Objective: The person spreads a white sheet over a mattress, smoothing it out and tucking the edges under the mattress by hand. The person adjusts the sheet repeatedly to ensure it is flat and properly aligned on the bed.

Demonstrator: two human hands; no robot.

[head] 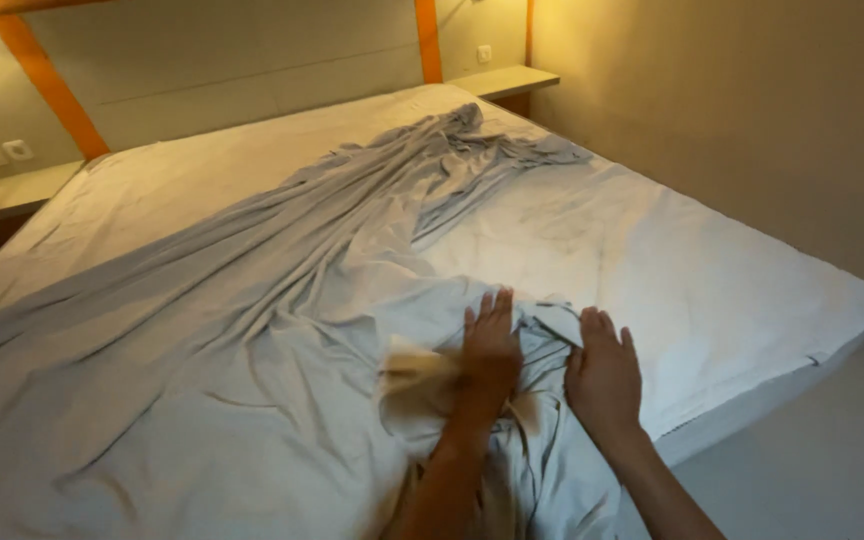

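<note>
Warm yellow light fills a small bedroom with plain cream walls, orange trim strips and a low shelf at each far corner of the bed. A wide bed covered in a white fitted cover takes up most of the room, its near right corner standing over bare floor. A loose grey sheet lies across the bed in long creases, bunched in a rope-like ridge that runs from the far edge by the headboard down towards the near edge, where it spreads over the left half and gathers in a heap.

A person stands at the near edge, both bare forearms reaching forward. The left hand lies palm down on the crumpled heap with fingers together and stretched out, pressing rather than gripping. The right hand rests just beside it, also flat and spread, its fingertips touching a small pale folded corner of cloth. Neither hand is closed around anything.

The sheet looks thin, soft and light, so it would likely slide easily over the cover and collapse into folds when lifted. A hem or corner, such as the fold by the right fingertips, seems the surest place to take hold.
</note>
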